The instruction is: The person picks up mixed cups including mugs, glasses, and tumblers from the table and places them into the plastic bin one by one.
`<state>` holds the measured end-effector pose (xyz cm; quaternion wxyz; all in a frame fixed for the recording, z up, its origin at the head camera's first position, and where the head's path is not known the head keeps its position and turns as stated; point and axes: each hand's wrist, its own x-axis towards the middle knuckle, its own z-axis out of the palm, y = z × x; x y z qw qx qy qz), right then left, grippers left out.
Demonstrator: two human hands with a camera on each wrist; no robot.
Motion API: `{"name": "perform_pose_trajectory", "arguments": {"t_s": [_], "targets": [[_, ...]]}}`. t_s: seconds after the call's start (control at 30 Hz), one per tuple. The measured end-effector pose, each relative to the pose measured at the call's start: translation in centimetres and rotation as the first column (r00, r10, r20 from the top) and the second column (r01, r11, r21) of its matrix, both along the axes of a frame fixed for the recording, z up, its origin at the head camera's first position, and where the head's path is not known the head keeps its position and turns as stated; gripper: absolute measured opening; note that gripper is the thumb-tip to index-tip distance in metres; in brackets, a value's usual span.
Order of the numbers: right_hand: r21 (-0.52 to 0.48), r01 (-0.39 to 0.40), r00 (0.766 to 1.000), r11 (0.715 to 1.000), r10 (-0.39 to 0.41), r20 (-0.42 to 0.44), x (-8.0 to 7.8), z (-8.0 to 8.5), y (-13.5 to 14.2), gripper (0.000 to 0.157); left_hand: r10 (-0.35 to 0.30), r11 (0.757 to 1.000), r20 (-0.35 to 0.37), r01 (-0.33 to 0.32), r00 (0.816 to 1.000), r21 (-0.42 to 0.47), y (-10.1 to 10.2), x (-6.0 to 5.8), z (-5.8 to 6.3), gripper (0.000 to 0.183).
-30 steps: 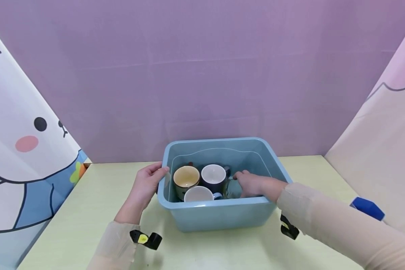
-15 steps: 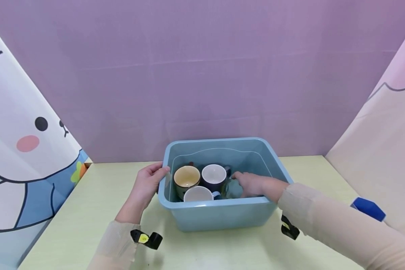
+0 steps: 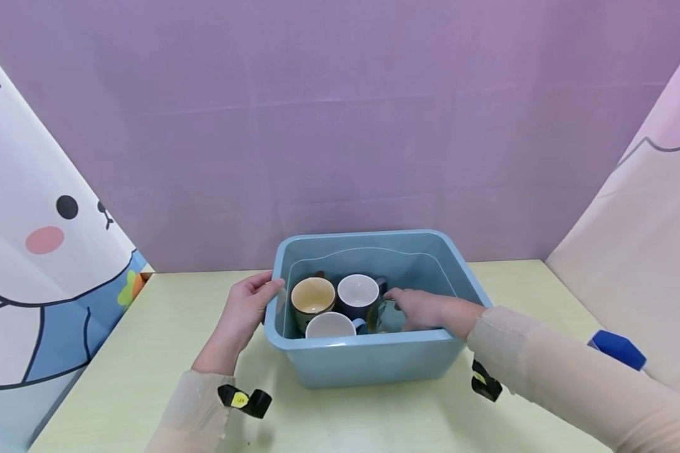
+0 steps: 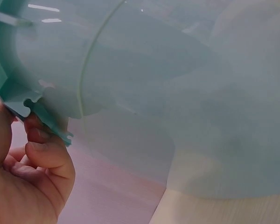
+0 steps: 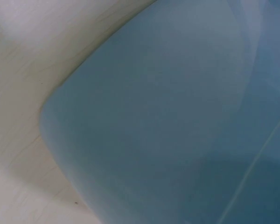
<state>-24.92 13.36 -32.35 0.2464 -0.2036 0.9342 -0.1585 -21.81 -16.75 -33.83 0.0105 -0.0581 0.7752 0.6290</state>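
Note:
A light blue plastic tub [image 3: 368, 365] stands on the table, seen from outside in both wrist views. My left hand [image 3: 252, 303] grips its left rim, thumb on top and fingers curled under the lip in the left wrist view. My right hand [image 3: 425, 308] reaches over the front right into the tub and holds a clear glass cup [image 3: 389, 318]; its fingertips are partly hidden. Left of the glass stand a cream-lined mug [image 3: 313, 297], a dark mug with a white inside [image 3: 359, 292] and a white-lined mug with a light blue handle [image 3: 331, 326].
The pale green table [image 3: 164, 358] runs up to a purple cloth backdrop [image 3: 340, 126]. Cartoon-printed panels flank it left and right. A blue object [image 3: 617, 350] lies at the right, partly behind the right sleeve.
The glass has shifted and turned slightly beside the dark mug, the right fingers moving a little left with it. The front mug has slid slightly left. The left hand keeps its place.

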Motion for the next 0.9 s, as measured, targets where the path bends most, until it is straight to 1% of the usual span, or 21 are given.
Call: {"name": "perform_pose_trajectory", "arguments": {"t_s": [0.17,0.43,0.7,0.9], "targets": [[-0.006,-0.002,1.000,1.000,0.002,0.014,0.0,0.2,0.0,0.075,0.003,1.000,-0.002,-0.003,1.000,-0.006,-0.1,0.1,0.1,0.040],[0.009,0.032,0.999,0.999,-0.032,0.018,0.3,0.6,0.1,0.079,0.007,1.000,0.008,-0.007,1.000,-0.011,-0.1,0.1,0.1,0.041],[0.006,0.022,0.999,1.000,-0.022,-0.032,0.7,1.2,0.3,0.081,0.008,1.000,0.008,-0.007,1.000,-0.017,-0.1,0.2,0.1,0.042],[-0.027,-0.003,0.995,1.000,0.001,-0.101,1.1,1.3,0.7,0.080,0.006,1.000,0.011,-0.006,1.000,-0.025,0.0,0.1,0.1,0.041]]}}
